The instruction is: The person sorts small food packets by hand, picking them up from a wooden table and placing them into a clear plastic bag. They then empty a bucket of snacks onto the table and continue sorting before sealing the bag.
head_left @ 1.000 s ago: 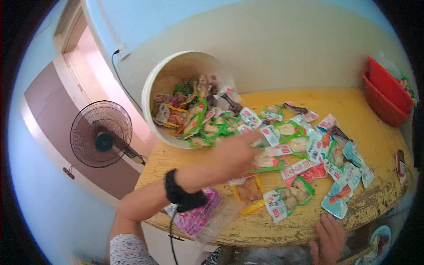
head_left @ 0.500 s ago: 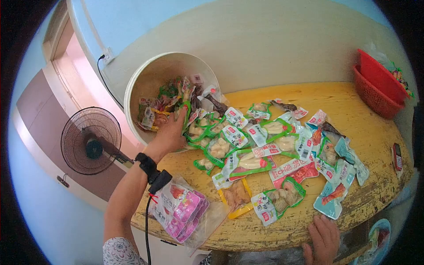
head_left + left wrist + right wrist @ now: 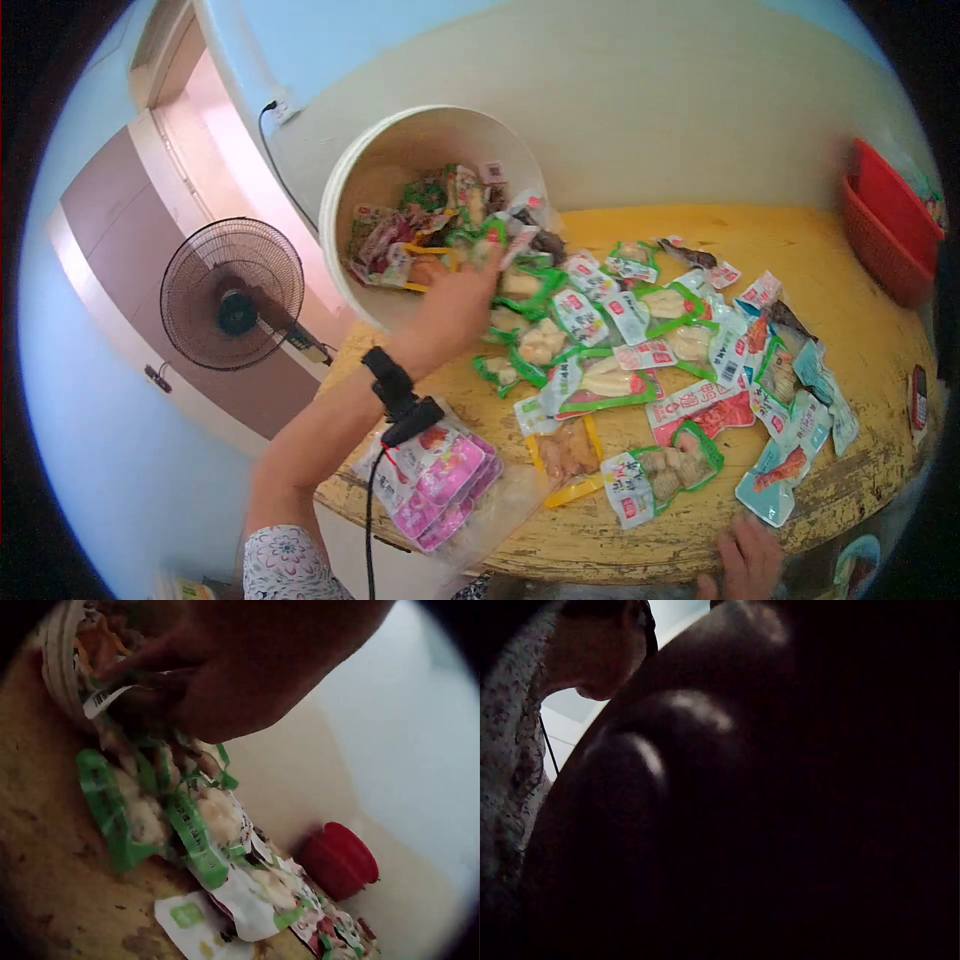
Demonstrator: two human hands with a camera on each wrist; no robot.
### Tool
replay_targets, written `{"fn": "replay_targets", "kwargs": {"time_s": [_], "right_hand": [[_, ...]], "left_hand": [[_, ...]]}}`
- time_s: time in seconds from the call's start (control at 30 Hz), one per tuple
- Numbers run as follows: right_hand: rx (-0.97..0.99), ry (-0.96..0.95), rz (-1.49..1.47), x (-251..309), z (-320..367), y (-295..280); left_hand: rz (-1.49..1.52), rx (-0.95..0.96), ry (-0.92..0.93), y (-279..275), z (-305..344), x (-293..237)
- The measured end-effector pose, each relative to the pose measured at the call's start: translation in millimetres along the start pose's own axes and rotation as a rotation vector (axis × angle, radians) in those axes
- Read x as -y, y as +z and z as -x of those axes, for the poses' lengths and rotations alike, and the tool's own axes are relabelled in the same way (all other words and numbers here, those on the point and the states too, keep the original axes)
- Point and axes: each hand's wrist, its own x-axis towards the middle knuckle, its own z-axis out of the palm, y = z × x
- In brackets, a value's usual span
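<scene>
In the head view, my left hand (image 3: 455, 305) is at the mouth of a white bucket (image 3: 345, 190) lying on its side. Its fingers pinch a green-edged snack packet (image 3: 490, 238); the left wrist view shows a white packet edge (image 3: 107, 700) between finger and thumb. More vacuum-sealed packets fill the bucket's lower side and spill onto the yellow table (image 3: 640, 545). Nearest below the hand are green-edged packets of pale pieces (image 3: 542, 342). My right hand (image 3: 750, 557) rests at the table's front edge with its fingers relaxed. The right wrist view is mostly dark.
A clear bag of pink packs (image 3: 445, 490) lies at the front left edge. Blue packets (image 3: 785, 462) and a yellow-edged packet (image 3: 570, 455) lie nearer the front. Red baskets (image 3: 890, 225) and a phone (image 3: 918, 398) are at the right. A fan (image 3: 235, 295) stands left of the table.
My left hand has gone from over the packets on the table into the bucket's mouth, then drawn back a little rightward with a packet. The right hand stays at the front edge.
</scene>
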Motion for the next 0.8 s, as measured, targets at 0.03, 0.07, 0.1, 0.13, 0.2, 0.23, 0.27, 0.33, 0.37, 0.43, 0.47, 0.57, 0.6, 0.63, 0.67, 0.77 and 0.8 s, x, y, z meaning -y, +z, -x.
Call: {"fn": "replay_targets", "kwargs": {"time_s": [0.03, 0.07, 0.1, 0.13, 0.2, 0.23, 0.27, 0.33, 0.37, 0.43, 0.47, 0.57, 0.6, 0.63, 0.67, 0.77, 0.8], "right_hand": [[-0.012, 0.000, 0.000, 1.2, 0.1, -0.3], [-0.025, 0.002, 0.002, 2.5, -0.4, -0.3], [-0.043, -0.014, 0.005, 3.3, -1.6, -0.2], [-0.061, -0.028, 0.010, 4.1, -2.9, -0.6], [-0.088, -0.045, 0.028, 7.2, -4.3, -1.4], [-0.096, -0.048, 0.039, 9.0, -4.4, -1.6], [-0.104, -0.050, 0.050, 10.9, -4.4, -1.7], [-0.108, -0.044, 0.049, 12.6, -4.1, -1.4], [-0.110, -0.039, 0.049, 13.3, -3.6, -1.2], [-0.097, -0.018, 0.061, 14.8, -2.0, -0.7], [-0.090, -0.007, 0.066, 16.3, -1.9, -1.2], [-0.088, 0.002, 0.051, 20.8, -3.8, -3.9], [-0.094, -0.001, 0.048, 21.4, -3.8, -3.9], [-0.099, -0.004, 0.044, 20.6, -3.3, -2.8], [-0.105, -0.007, 0.041, 19.8, -2.8, -2.2], [-0.133, -0.032, 0.025, 15.0, -1.0, 0.3], [-0.119, -0.011, 0.028, 15.6, 0.3, -0.5]], "left_hand": [[0.024, -0.049, 0.049, -4.8, 5.5, -10.9], [0.031, -0.056, 0.064, -9.9, 9.7, -21.5], [0.040, -0.066, 0.080, -15.2, 13.1, -33.0], [0.051, -0.077, 0.097, -20.1, 15.3, -43.6], [0.101, -0.102, 0.174, -29.3, 19.0, -60.8], [0.128, -0.112, 0.214, -31.2, 19.9, -68.6], [0.117, -0.113, 0.220, -31.4, 19.4, -76.6], [0.096, -0.112, 0.237, -30.0, 15.3, -93.0], [0.101, -0.123, 0.250, -27.9, 11.4, -100.6], [0.113, -0.142, 0.277, -23.5, 3.2, -115.4], [0.186, -0.182, 0.317, -22.6, 0.2, -120.8], [0.408, -0.285, 0.445, -21.1, -9.8, -137.3], [0.483, -0.307, 0.496, -22.9, -13.4, -143.9], [0.557, -0.328, 0.546, -23.1, -14.7, -147.4], [0.584, -0.314, 0.552, -22.2, -11.6, -150.1], [0.662, -0.266, 0.590, -35.5, 1.4, -155.9], [0.682, -0.251, 0.609, -35.9, 2.2, -152.4]]}}
